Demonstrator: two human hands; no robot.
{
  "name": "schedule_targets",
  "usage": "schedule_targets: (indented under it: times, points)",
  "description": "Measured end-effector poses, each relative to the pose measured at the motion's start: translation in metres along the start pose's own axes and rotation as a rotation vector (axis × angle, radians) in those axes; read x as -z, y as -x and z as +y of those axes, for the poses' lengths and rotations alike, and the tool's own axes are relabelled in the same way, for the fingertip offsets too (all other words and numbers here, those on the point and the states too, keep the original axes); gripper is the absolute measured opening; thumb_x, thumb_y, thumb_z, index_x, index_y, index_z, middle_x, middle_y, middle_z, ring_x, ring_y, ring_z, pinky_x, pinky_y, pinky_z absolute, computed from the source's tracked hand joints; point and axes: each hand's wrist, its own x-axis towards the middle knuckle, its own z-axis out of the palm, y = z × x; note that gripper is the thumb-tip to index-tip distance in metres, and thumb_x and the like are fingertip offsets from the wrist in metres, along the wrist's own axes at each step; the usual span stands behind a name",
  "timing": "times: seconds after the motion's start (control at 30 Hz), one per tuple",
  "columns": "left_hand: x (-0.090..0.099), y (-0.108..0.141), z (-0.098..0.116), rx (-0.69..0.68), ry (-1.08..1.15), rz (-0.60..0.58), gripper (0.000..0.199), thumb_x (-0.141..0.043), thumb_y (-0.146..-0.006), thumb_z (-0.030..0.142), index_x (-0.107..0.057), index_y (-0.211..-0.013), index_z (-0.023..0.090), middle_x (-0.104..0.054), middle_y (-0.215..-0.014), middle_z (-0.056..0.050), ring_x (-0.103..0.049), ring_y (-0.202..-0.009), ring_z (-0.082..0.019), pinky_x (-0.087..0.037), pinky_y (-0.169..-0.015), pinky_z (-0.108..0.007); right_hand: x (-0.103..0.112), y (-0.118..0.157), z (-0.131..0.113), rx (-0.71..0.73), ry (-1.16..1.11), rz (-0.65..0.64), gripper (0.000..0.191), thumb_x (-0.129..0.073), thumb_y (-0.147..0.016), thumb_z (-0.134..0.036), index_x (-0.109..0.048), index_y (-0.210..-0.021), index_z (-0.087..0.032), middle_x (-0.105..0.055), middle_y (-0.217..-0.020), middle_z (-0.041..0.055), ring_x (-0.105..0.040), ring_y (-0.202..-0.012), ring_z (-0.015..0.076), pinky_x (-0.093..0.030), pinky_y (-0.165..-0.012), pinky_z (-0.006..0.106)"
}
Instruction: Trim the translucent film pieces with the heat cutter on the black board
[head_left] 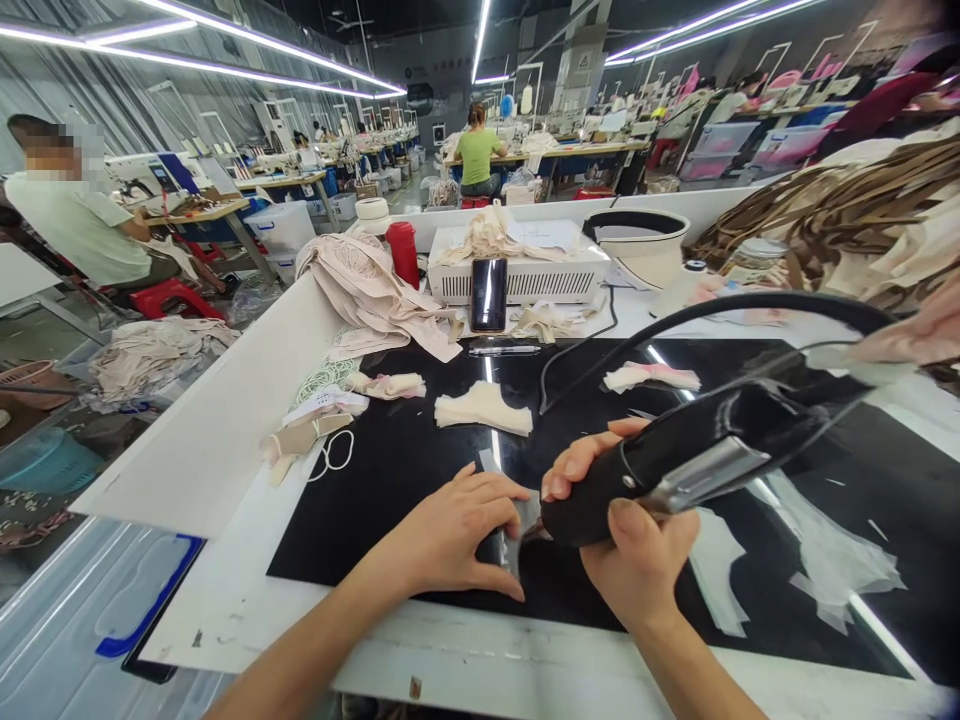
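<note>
My right hand (637, 540) is wrapped round a black hand-held tool (600, 490) with a silver metal lever and a thick cable. Its tip points left, at the edge of a thin translucent strip (510, 555) on the black board (360, 520). Whether tip and strip touch, I cannot tell. My left hand (465, 530) lies over the strip, thumb and fingers spread apart around it. Ahead of my hands is a small stack of cream fabric pieces (484, 408). To the right lie pale cut pieces (716, 570) and translucent sheets (840, 550).
A white vented box (517, 275) stands behind the board, with a phone (488, 295) leaning on it. Beige fabric (375, 285) and a red cup (403, 252) are at back left. A black cable (570, 345) crosses the board. Other people sit at sewing tables beyond.
</note>
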Motion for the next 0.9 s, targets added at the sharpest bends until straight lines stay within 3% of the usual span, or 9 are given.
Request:
schedule_targets:
  times: [0.3,0.53,0.73,0.9]
  points:
    - [0.002,0.001,-0.001,0.007,-0.01,-0.013,0.038,-0.081,-0.083,0.05,-0.057,-0.095,0.024,-0.058,-0.146,-0.005,-0.052,-0.139,-0.027,-0.022,-0.125,-0.054,0.003,0.002,0.007,0.005,-0.017,-0.009,0.035,-0.075,-0.09,-0.03,-0.059,-0.122,-0.029,-0.066,-0.089,-0.0005,-0.065,-0.069,0.0159,-0.056,-0.064,0.034]
    - [0.003,0.002,-0.004,0.005,-0.039,-0.037,0.041,-0.081,-0.082,0.056,-0.057,-0.093,0.024,-0.057,-0.149,-0.006,-0.048,-0.144,-0.028,-0.021,-0.126,-0.055,-0.001,0.004,0.011,0.001,-0.041,-0.028,0.039,-0.077,-0.09,-0.035,-0.058,-0.123,-0.03,-0.067,-0.09,-0.0004,-0.065,-0.068,0.0148,-0.055,-0.059,0.029]
    - [0.006,0.002,-0.003,0.008,-0.068,-0.047,0.045,-0.084,-0.078,0.056,-0.055,-0.09,0.025,-0.058,-0.148,-0.003,-0.048,-0.144,-0.027,-0.023,-0.125,-0.055,-0.005,0.002,0.01,0.003,-0.033,-0.012,0.036,-0.078,-0.089,-0.037,-0.059,-0.119,-0.029,-0.068,-0.09,-0.0011,-0.063,-0.069,0.0135,-0.055,-0.066,0.031]
    - [0.008,0.003,-0.004,0.016,-0.089,-0.06,0.046,-0.085,-0.077,0.055,-0.053,-0.088,0.024,-0.057,-0.149,-0.001,-0.047,-0.144,-0.027,-0.023,-0.125,-0.056,-0.005,0.001,0.01,0.003,-0.024,-0.004,0.039,-0.078,-0.089,-0.037,-0.058,-0.121,-0.03,-0.068,-0.089,-0.001,-0.063,-0.069,0.014,-0.054,-0.063,0.03]
